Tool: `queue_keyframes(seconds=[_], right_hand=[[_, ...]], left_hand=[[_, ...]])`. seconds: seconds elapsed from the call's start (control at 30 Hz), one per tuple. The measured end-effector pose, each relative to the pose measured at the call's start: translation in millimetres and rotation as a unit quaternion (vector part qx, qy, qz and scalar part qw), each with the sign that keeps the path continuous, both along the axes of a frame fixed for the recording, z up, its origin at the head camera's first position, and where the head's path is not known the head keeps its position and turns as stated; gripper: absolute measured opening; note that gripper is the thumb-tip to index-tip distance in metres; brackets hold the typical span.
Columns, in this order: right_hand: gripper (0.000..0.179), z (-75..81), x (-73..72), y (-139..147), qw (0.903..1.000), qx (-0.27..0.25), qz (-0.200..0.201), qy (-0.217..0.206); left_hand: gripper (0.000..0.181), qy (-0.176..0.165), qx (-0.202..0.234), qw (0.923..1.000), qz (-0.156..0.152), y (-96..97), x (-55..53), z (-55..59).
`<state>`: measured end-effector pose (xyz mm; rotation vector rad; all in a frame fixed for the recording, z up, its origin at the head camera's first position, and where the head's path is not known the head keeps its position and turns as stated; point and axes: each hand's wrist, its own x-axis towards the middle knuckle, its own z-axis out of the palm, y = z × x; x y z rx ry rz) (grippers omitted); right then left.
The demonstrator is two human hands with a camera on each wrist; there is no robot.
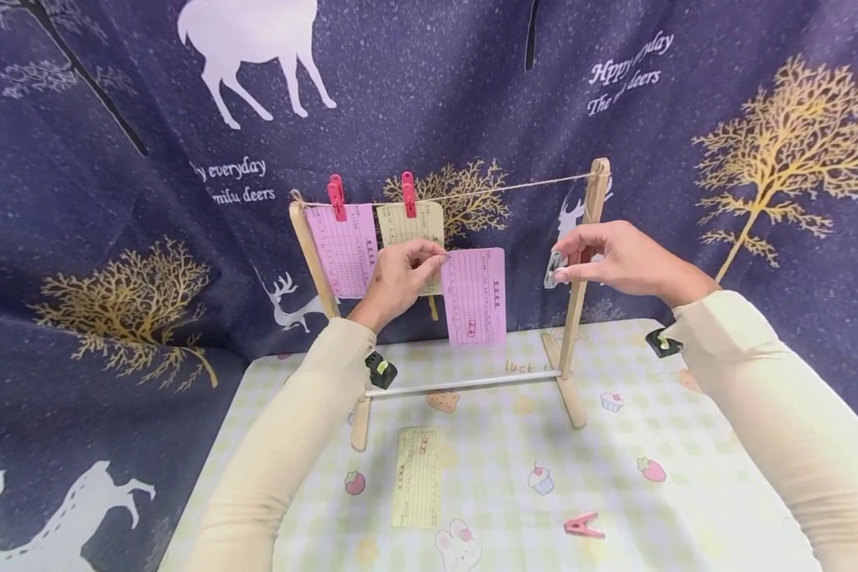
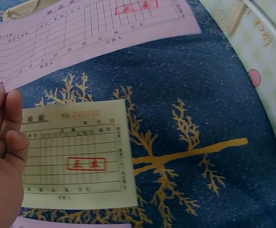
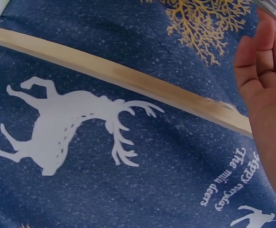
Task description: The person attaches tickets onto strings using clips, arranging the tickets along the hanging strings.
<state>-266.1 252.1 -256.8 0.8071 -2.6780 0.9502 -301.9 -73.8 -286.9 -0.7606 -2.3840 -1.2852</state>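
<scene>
Here, pink slip [image 1: 475,298], pinched in left hand [image 1: 399,276]

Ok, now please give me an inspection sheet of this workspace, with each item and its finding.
Surface: checked cloth, printed.
Job things: wooden rack upright; red clips hold hung pink slip and hung yellow slip on string; loose yellow slip and loose clip lie on the cloth.
Clutter: nothing seen.
Grips: left grip pinches second pink slip; right grip pinches grey clip.
Cables: nothing seen.
Surroundings: printed blue backdrop behind the rack.
</scene>
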Motion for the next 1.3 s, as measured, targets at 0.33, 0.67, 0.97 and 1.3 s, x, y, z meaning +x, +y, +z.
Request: queue_keyframes(seconds=[0.33, 0.67, 0.97, 1.3], right_hand=[[0.023, 22.5, -6.2, -3, 0.9999, -0.001, -0.013, 0.003], [0.029, 45.7, -11.6, -9, 0.9996, 0.017, -0.02, 0.009], [0.029, 65.8, -14.3, -15, 0.9992, 0.008, -0.022, 0.031], [0.028, 82.0, -21.0, -31, 0.999, -0.013, -0.012, 0.042]], left_hand=[[0.009, 0.017, 0.04, 0.999, -0.006, 8.8, -6.1, 15.1], [0.012, 0.001, 0.056, 0.9984, -0.01, 15.9, -5.3, 26.5], [0.013, 0.004, 0.088, 0.9961, -0.007, 20.7, -7.6, 32.2], [0.015, 0.005, 0.11, 0.9934, 0.029, 29.9, -7.2, 37.0]])
